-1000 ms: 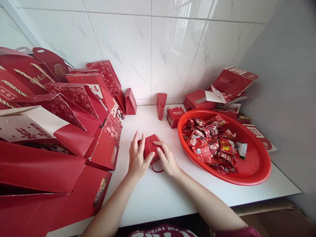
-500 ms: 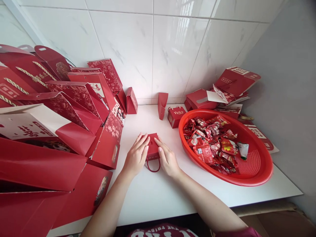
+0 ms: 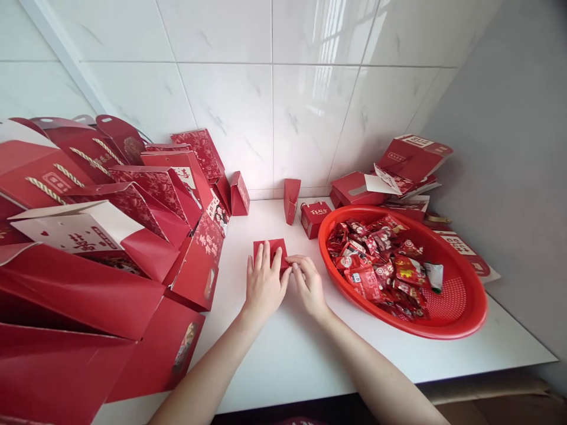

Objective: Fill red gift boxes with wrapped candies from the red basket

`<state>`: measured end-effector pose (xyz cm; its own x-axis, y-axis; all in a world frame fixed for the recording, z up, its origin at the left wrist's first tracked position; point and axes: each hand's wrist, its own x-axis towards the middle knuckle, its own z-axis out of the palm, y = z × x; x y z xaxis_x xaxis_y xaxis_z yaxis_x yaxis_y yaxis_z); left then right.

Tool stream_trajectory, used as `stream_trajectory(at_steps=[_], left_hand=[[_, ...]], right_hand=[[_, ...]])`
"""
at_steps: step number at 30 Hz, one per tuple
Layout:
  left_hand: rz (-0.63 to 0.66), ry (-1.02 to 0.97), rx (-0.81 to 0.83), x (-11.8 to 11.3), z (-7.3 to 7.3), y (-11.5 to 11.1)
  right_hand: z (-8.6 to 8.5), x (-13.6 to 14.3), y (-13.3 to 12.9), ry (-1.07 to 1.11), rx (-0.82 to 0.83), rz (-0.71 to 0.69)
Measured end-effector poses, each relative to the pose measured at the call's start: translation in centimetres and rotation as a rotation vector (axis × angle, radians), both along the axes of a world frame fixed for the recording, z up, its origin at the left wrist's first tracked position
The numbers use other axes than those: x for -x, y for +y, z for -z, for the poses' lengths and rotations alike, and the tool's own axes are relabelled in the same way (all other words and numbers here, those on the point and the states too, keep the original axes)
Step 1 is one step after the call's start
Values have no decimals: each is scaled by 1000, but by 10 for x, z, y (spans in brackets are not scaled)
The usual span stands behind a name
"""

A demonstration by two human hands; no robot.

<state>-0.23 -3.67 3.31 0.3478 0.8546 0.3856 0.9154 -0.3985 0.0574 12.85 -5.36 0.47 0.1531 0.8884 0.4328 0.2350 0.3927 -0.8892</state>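
Note:
A small red gift box (image 3: 275, 242) lies on the white table in front of me. My left hand (image 3: 266, 284) rests across its top with the fingers stretched out and the thumb along the near right side. At the box's right front corner, my right hand (image 3: 309, 284) has its thumb and fingertips pinched together on the edge. The two thumbs nearly meet there. Most of the box's front is covered by my hands, and its cord handle cannot be made out.
To the right stands a red plastic basket (image 3: 481, 307) holding many wrapped candies (image 3: 376, 260). Behind it are folded red boxes (image 3: 411, 156). A small lettered box (image 3: 315, 218) and a narrow red box (image 3: 291, 200) stand near the tiled wall. Large red gift boxes (image 3: 150, 348) crowd the left.
My left hand has slid further over the box top. My right hand has drawn in to a pinch at the corner. The cord loop at the front has gone from sight. The view has tilted up.

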Motion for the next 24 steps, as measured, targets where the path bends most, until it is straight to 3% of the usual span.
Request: stream_trajectory(at_steps=[5,12,24], left_hand=[[-78,-60,-53,-6,2,51],[-202,-76,5,-17,5,126],[-277,-96,49,-34,7,206]], right_hand=[[9,-5,8,92,86,7],[11,-9,12,18,139,3],[8,-6,13,19,185,-53]])
